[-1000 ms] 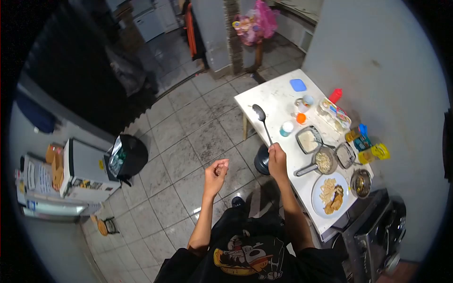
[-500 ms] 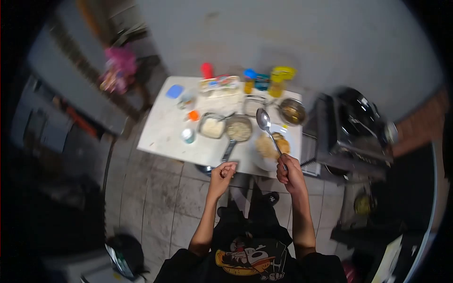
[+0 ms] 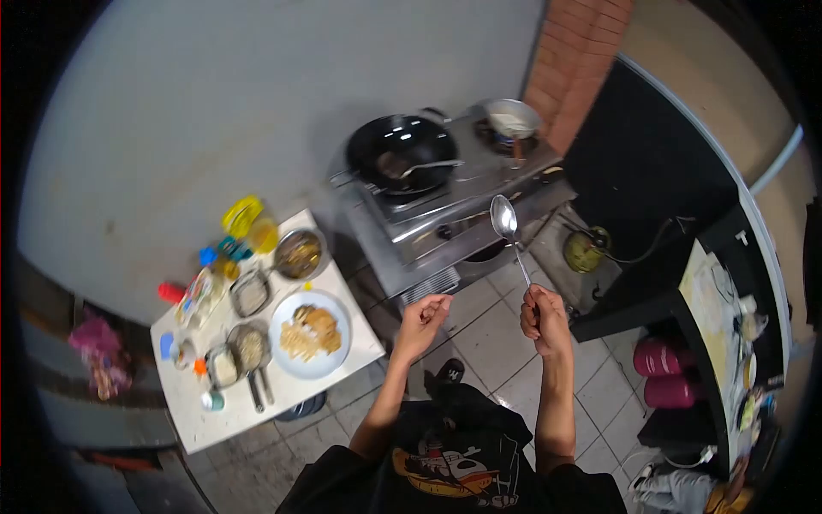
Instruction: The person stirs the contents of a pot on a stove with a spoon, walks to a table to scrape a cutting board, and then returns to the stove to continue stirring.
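Note:
My right hand grips the handle of a large metal spoon, its bowl raised and pointing away from me. Loosely curled, my left hand hangs in the air with nothing visible in it. To its left, a white plate of food in separate piles lies on the white table. Ahead of both hands is a metal stove carrying a black wok, and a ladle rests inside the wok.
A smaller pan sits on the right burner. The table also carries a metal bowl, a small strainer or pan, bottles and small containers. A green gas cylinder stands on the floor at right, near a black counter.
My view has swung right, from the table towards the stove, so the table now lies at left. The spoon stays in my right hand, and both hands are now in front of the stove.

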The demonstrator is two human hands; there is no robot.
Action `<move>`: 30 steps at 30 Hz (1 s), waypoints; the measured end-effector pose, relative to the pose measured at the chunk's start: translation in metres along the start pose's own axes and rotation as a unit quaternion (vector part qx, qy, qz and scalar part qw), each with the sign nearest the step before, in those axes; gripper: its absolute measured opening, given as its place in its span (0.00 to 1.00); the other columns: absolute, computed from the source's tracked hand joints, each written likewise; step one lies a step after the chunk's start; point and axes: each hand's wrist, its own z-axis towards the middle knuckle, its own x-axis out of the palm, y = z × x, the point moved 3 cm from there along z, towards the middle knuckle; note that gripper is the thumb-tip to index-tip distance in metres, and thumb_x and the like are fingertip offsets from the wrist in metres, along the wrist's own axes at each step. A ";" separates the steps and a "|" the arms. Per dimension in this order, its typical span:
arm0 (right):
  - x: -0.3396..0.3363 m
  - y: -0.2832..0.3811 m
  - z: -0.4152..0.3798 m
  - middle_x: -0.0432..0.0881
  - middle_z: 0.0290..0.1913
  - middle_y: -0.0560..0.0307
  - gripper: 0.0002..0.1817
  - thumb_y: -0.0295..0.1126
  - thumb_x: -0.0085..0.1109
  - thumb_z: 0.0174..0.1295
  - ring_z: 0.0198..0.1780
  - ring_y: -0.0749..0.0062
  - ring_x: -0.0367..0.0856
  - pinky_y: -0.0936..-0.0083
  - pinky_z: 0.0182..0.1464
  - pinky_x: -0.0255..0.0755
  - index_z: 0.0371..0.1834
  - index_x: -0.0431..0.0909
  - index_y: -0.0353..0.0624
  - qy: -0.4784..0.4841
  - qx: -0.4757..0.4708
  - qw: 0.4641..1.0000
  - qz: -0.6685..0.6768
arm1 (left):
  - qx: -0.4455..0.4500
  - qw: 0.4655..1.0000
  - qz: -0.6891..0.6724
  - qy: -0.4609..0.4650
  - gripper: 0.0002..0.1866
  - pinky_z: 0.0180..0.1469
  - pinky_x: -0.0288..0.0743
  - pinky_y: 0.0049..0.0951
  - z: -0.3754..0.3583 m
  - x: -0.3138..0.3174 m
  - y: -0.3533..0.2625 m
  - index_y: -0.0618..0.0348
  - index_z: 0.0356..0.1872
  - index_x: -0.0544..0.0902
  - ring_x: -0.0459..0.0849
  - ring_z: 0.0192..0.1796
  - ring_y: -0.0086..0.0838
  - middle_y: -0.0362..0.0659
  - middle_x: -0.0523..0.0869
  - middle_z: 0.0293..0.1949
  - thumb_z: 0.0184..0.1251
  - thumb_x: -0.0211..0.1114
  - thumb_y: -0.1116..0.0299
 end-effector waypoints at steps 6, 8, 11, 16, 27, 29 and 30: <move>-0.085 0.056 0.025 0.60 0.14 0.65 0.13 0.34 0.40 0.69 0.10 0.85 0.51 0.83 0.11 0.43 0.25 0.64 0.44 -0.085 -0.044 0.995 0.003 | -0.008 0.997 -0.001 0.083 0.11 0.35 0.68 0.16 0.075 0.093 0.003 0.60 0.46 0.80 0.74 0.31 0.14 0.33 0.79 0.28 0.66 0.61 0.68; -0.103 0.063 0.034 0.61 0.15 0.65 0.13 0.35 0.40 0.69 0.11 0.85 0.51 0.83 0.12 0.43 0.26 0.64 0.44 -0.099 -0.060 0.993 0.014 | -0.012 0.996 0.012 0.088 0.11 0.34 0.68 0.16 0.097 0.107 0.009 0.60 0.46 0.80 0.74 0.30 0.14 0.32 0.79 0.28 0.66 0.61 0.67; -0.127 0.071 0.044 0.60 0.15 0.65 0.14 0.36 0.40 0.70 0.12 0.85 0.52 0.84 0.12 0.43 0.27 0.65 0.43 -0.127 -0.063 0.990 0.025 | -0.011 0.996 0.034 0.085 0.11 0.33 0.67 0.16 0.126 0.123 0.018 0.59 0.46 0.80 0.73 0.29 0.14 0.32 0.78 0.27 0.66 0.61 0.66; -0.163 0.090 0.078 0.60 0.14 0.67 0.15 0.36 0.42 0.70 0.12 0.86 0.51 0.84 0.12 0.43 0.25 0.66 0.43 -0.148 -0.095 0.984 0.015 | 0.012 0.999 0.045 0.021 0.10 0.25 0.58 0.15 0.180 0.150 0.035 0.58 0.45 0.81 0.65 0.23 0.10 0.30 0.75 0.21 0.65 0.62 0.68; -0.243 0.150 0.209 0.57 0.11 0.68 0.17 0.38 0.45 0.69 0.09 0.85 0.49 0.83 0.10 0.43 0.23 0.67 0.41 -0.224 -0.061 0.972 -0.019 | 0.112 0.988 -0.003 -0.109 0.06 0.26 0.58 0.12 0.318 0.199 0.029 0.63 0.38 0.79 0.65 0.23 0.09 0.29 0.71 0.20 0.61 0.63 0.77; -0.244 0.170 0.244 0.57 0.10 0.71 0.20 0.39 0.48 0.69 0.10 0.86 0.50 0.83 0.12 0.44 0.20 0.71 0.39 -0.169 -0.106 0.978 -0.056 | 0.105 0.987 -0.016 -0.121 0.06 0.26 0.58 0.12 0.344 0.201 0.023 0.63 0.38 0.79 0.66 0.24 0.09 0.29 0.70 0.21 0.60 0.63 0.79; -0.246 0.174 0.260 0.58 0.10 0.70 0.21 0.39 0.50 0.68 0.11 0.86 0.51 0.83 0.13 0.48 0.20 0.74 0.36 -0.165 -0.117 0.977 -0.060 | 0.109 0.985 -0.001 -0.135 0.06 0.26 0.58 0.12 0.354 0.202 0.021 0.63 0.38 0.79 0.66 0.24 0.09 0.29 0.70 0.21 0.60 0.63 0.79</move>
